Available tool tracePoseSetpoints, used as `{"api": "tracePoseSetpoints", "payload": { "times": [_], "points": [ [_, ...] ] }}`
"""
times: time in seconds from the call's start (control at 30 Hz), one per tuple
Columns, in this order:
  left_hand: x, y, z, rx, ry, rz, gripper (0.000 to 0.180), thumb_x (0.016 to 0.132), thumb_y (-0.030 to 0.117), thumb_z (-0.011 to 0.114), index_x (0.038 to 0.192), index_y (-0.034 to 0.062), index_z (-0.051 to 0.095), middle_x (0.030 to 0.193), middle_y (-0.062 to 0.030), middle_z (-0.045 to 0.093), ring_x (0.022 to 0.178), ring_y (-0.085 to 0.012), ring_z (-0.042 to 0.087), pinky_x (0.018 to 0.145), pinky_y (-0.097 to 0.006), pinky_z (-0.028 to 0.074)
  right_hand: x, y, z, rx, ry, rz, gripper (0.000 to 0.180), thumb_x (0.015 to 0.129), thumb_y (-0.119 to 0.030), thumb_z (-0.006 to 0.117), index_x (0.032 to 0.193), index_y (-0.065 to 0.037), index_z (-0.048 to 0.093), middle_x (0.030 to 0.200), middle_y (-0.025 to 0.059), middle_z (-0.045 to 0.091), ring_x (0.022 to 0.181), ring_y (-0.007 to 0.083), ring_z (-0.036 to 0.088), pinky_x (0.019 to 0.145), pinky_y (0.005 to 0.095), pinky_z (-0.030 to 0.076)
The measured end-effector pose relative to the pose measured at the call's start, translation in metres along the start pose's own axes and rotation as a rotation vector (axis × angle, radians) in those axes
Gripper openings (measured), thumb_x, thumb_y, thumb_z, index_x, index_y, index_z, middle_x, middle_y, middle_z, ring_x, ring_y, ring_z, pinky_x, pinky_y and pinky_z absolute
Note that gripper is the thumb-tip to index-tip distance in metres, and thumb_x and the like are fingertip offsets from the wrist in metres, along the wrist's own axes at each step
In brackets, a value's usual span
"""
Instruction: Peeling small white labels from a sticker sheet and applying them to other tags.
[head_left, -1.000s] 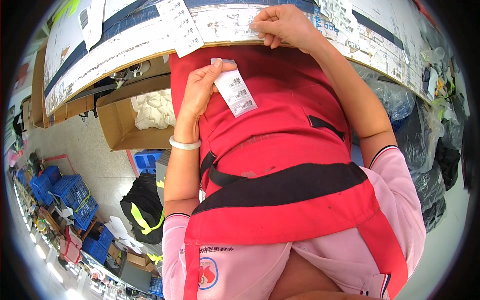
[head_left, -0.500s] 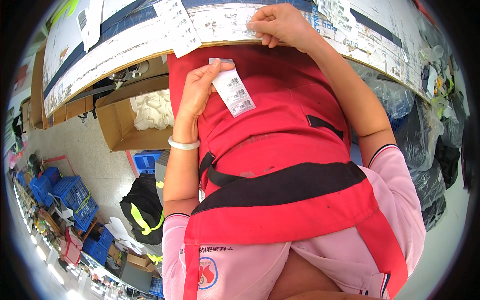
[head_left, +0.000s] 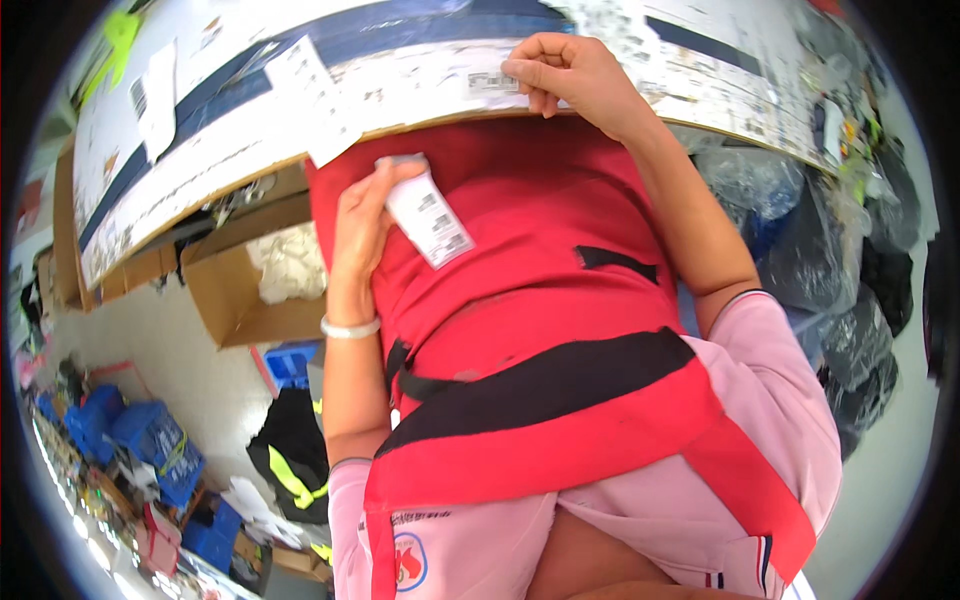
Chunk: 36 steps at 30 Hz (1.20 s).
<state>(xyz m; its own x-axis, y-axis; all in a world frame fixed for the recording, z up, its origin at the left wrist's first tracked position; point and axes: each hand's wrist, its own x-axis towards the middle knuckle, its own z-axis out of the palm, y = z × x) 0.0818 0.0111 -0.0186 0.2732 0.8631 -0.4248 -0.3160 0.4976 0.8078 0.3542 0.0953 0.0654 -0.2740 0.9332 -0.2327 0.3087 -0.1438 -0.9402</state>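
Observation:
Over the lap of the red apron (head_left: 520,240), my left hand (head_left: 362,215) pinches the top end of a white strip of barcode labels (head_left: 430,218), which hangs tilted down to the right. Near the front edge of the worktable (head_left: 420,100), my right hand (head_left: 585,85) has its thumb and fingers pressed together at the end of a single small barcode label (head_left: 485,82). Whether that label lies on the surface or is lifted a little, I cannot tell. Another label strip (head_left: 315,100) lies left of it, its end overhanging the table edge.
More label sheets lie on the table at the left (head_left: 155,100). Below is an open cardboard box (head_left: 215,300) with off-white pieces inside. Blue crates (head_left: 160,445) and a black bag (head_left: 290,450) stand on the floor at left. Plastic-wrapped bundles (head_left: 805,250) crowd the right.
The whole view has shifted and blurred slightly. Relative to the table, my left hand and its strip sit a little lower left. The small label by my right fingertips now shows more clearly.

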Motion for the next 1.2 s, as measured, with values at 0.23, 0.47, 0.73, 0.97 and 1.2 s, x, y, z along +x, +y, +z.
{"api": "tracePoseSetpoints", "payload": {
  "times": [0.23,0.47,0.73,0.97,1.2],
  "points": [
    [-0.010,0.014,-0.001,0.025,-0.187,-0.011,0.035,0.092,0.019,0.057,0.121,-0.0017,0.056,0.094,-0.0063,0.065,0.070,-0.0077,0.060,0.054,-0.020,0.048,-0.021,0.060,-0.116,-0.459,0.468,0.014,0.023,0.080,-0.025,0.071,0.091,-0.005,0.066,0.071,-0.0005,0.061,0.061,0.0069,0.056,0.055,0.0226,0.044],
    [-0.021,0.009,0.011,0.147,0.077,-0.016,0.030,0.083,0.005,0.066,0.113,0.0022,0.063,0.076,0.0004,0.063,0.051,-0.0026,0.049,0.043,-0.017,0.039,-0.024,0.043,-0.069,-0.702,0.604,-0.085,0.034,0.080,-0.025,0.072,0.107,-0.007,0.060,0.070,-0.0020,0.056,0.064,0.0079,0.052,0.059,0.0235,0.043],
    [-0.018,0.013,0.020,0.076,0.059,0.063,0.022,0.087,0.009,0.064,0.107,0.0005,0.066,0.084,-0.0020,0.066,0.062,-0.0045,0.055,0.054,-0.018,0.044,-0.041,0.014,0.078,0.022,-0.449,0.134,0.020,0.088,-0.021,0.063,0.089,-0.001,0.065,0.068,0.0006,0.057,0.056,0.0061,0.052,0.052,0.0207,0.044],
    [-0.025,0.011,0.014,0.156,-0.028,0.065,0.027,0.083,0.002,0.067,0.109,-0.0044,0.064,0.090,-0.0072,0.067,0.078,-0.0079,0.060,0.068,-0.022,0.050,-0.036,0.026,0.090,0.282,-0.327,0.176,0.015,0.088,-0.016,0.064,0.088,-0.002,0.064,0.070,0.0011,0.058,0.058,0.0058,0.054,0.051,0.0200,0.046],
    [-0.019,0.010,0.007,0.219,-0.089,0.022,0.025,0.089,0.014,0.061,0.105,-0.0055,0.065,0.088,-0.0085,0.068,0.075,-0.0108,0.062,0.068,-0.024,0.051,-0.023,0.033,0.086,-0.088,-0.189,-0.292,0.012,0.088,-0.013,0.063,0.090,-0.002,0.064,0.078,0.0009,0.060,0.068,0.0058,0.056,0.057,0.0204,0.047]
  ]
}}
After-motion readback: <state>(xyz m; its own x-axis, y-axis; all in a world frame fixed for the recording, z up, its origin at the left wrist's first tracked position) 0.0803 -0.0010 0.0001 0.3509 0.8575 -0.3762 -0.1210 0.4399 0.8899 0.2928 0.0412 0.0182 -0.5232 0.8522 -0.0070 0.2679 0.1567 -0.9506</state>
